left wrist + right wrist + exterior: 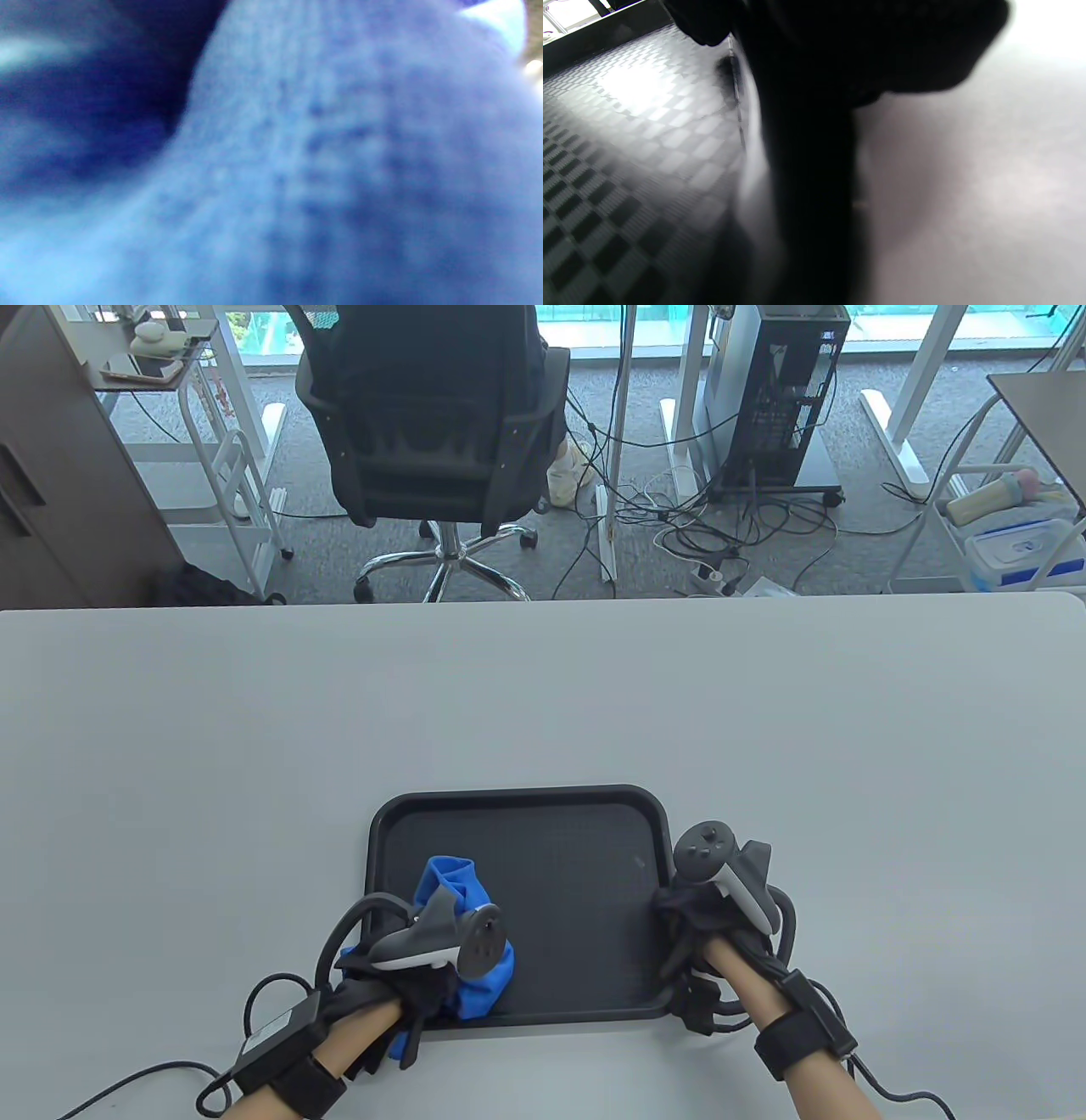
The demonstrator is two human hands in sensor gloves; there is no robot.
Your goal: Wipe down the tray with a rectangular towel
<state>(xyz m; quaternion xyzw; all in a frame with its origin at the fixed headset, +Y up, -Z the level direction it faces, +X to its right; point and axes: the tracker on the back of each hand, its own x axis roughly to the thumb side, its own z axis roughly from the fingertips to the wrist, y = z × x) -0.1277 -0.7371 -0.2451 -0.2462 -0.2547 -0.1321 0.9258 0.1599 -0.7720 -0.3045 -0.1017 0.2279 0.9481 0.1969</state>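
Gripping the bunched blue towel (pixel 488 976) with the left hand (pixel 407 976) at the tray's (pixel 577 814) near-left corner; holding its right rim with the right hand (pixel 704 916). Showing only blurred blue cloth in the left wrist view, checkered tray floor in the right wrist view.

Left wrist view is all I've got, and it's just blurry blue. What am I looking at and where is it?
Observer: That's the blue towel, bunched under the left hand at the near left corner of the black tray.
Operator: What's the right hand doing?
Observer: The right hand grips the tray's right rim; the right wrist view shows dark gloved fingers over that edge.
Operator: Anything else on the tray?
Observer: Only a small pale speck on the tray floor, far right of the towel; I can't tell what it is.
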